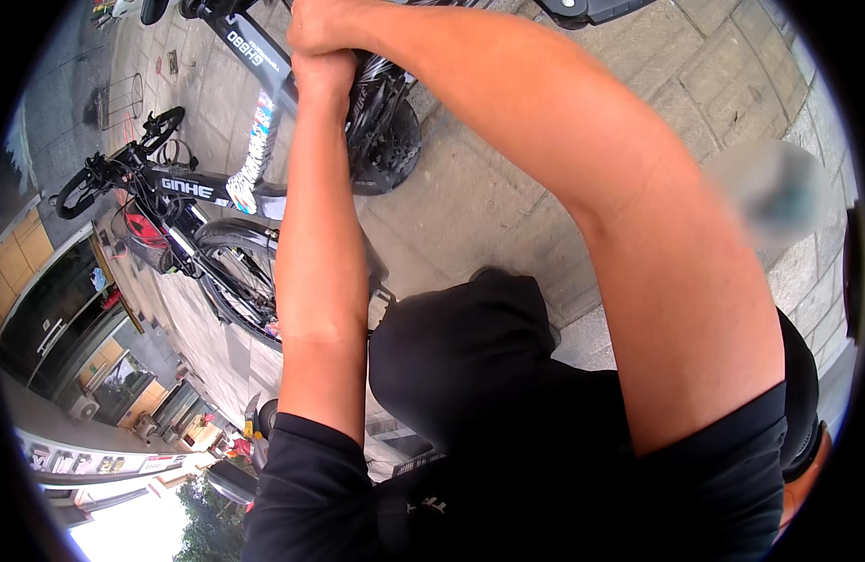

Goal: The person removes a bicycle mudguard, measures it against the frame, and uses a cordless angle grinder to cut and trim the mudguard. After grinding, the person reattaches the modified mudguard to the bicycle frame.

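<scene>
Both my arms reach up to the top edge, over a black bicycle frame [248,49] with white lettering. My right hand [315,26] lies across the top of my left hand [323,67], close to the frame's right side. The fingers of both are hidden or cut off, so I cannot tell whether they are open or closed, or what they hold. Below my hands is a dark round bicycle part [395,150], with shiny black material beside it. A tube-like piece patterned in white, blue and red [255,150] slants down from the frame.
A second black bicycle [189,187] stands to the left, its wheel [241,267] near my left forearm. Stone paving [489,187] lies beneath. A wire rack [124,101] is at the far left, shopfronts [58,328] beyond. A black object [592,9] juts in at the top.
</scene>
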`<action>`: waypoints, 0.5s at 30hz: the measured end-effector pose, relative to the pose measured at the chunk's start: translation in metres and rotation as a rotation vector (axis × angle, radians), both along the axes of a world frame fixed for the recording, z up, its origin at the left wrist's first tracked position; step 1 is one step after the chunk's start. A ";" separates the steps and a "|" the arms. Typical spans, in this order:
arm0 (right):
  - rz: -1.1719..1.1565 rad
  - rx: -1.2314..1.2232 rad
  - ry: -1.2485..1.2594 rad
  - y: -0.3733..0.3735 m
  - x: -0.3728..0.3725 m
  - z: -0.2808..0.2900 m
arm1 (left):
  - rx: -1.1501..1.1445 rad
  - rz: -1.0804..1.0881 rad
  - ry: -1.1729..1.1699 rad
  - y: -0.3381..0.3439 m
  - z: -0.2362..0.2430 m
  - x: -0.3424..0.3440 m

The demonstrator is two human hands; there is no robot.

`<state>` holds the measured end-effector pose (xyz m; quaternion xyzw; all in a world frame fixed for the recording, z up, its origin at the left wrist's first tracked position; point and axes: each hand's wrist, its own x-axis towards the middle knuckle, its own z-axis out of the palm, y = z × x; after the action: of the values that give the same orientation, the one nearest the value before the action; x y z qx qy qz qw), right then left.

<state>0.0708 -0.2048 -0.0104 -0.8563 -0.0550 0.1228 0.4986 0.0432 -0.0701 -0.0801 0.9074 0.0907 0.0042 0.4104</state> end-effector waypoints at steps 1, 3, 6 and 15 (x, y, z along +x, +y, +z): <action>-0.013 0.026 -0.015 -0.003 -0.002 0.002 | 0.022 0.007 0.003 0.001 -0.001 0.002; -0.004 0.048 -0.015 0.001 -0.002 -0.002 | 0.039 0.021 0.016 0.002 -0.004 0.000; 0.043 0.034 0.046 0.004 -0.001 -0.003 | 0.013 -0.049 -0.005 0.003 -0.001 -0.004; 0.351 -0.202 0.262 -0.004 0.018 0.017 | -0.237 0.078 0.151 -0.034 0.044 -0.029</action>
<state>0.0887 -0.2089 0.0065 -0.8559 -0.1253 0.3228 0.3841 0.0140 -0.1039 -0.0358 0.8461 0.1562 -0.0589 0.5063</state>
